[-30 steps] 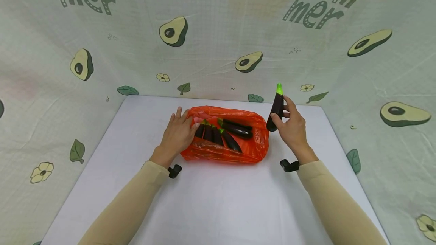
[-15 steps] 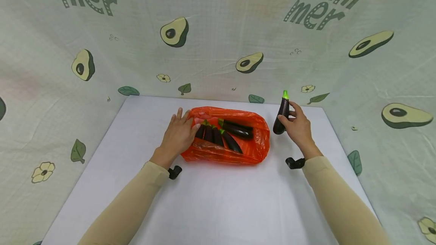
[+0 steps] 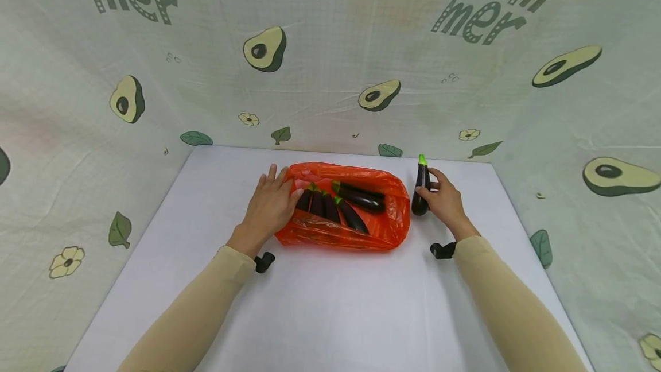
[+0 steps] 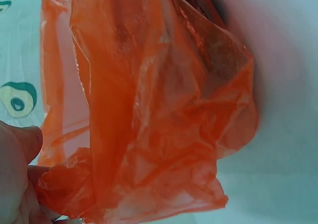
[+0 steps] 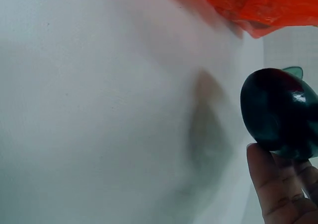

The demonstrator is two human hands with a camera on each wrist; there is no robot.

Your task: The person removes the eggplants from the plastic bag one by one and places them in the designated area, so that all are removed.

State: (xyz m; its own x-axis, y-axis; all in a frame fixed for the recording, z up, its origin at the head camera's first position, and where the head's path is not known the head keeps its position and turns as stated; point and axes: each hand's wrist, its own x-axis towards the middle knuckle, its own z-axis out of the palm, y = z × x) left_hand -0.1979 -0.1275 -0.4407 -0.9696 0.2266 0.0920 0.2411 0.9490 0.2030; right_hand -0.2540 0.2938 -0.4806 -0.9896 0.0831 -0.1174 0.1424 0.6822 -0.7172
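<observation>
An orange-red plastic bag [image 3: 395,220] lies on the white table with its mouth open upward. Several dark eggplants [image 3: 352,217] with green stems lie inside it. At the bag's left end, my left hand [image 3: 268,202] holds the rim. The left wrist view has crumpled plastic [image 4: 67,184] between thumb and fingers. Just right of the bag, my right hand [image 3: 446,201] grips another eggplant [image 3: 422,179] between thumb and fingers, upright with its green stem up. In the right wrist view its rounded, glossy end [image 5: 278,112] shows over the table, fingers beneath.
The white table [image 3: 330,309] ends at the back against a hanging cloth [image 3: 320,96] printed with avocados and leaves. Cloth also hangs along the left and right sides. A black camera mount [image 3: 442,251] sits at the right wrist.
My right hand and its eggplant first moved right and down, then back left and lower, close to the bag's right end. The left hand and bag have stayed put.
</observation>
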